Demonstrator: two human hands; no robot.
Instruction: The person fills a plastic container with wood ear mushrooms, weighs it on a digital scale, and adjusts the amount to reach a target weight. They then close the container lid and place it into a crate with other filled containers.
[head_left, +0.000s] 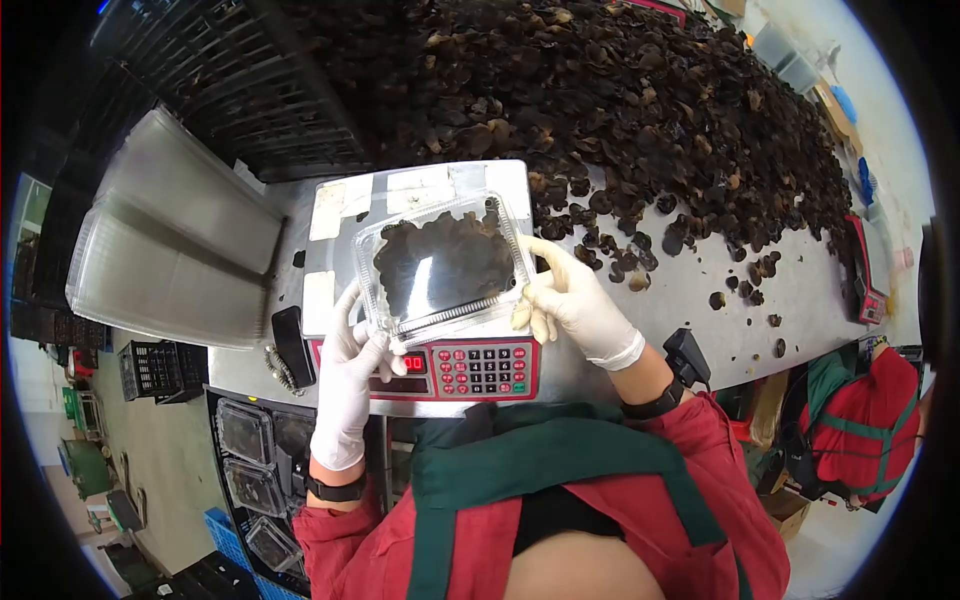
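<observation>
A clear plastic clamshell box filled with dark dried mushrooms rests on the platform of an electronic scale with a red keypad panel. My left hand, in a white glove, grips the box's near left corner. On the right edge of the box presses my right hand, also gloved in white. The lid lies closed over the mushrooms. Both wrists wear black bands below red sleeves.
A large heap of loose dried mushrooms covers the steel table behind and right. Stacks of empty clear boxes sit at left. Filled boxes lie in a crate below. A phone lies beside the scale. Another person in red stands right.
</observation>
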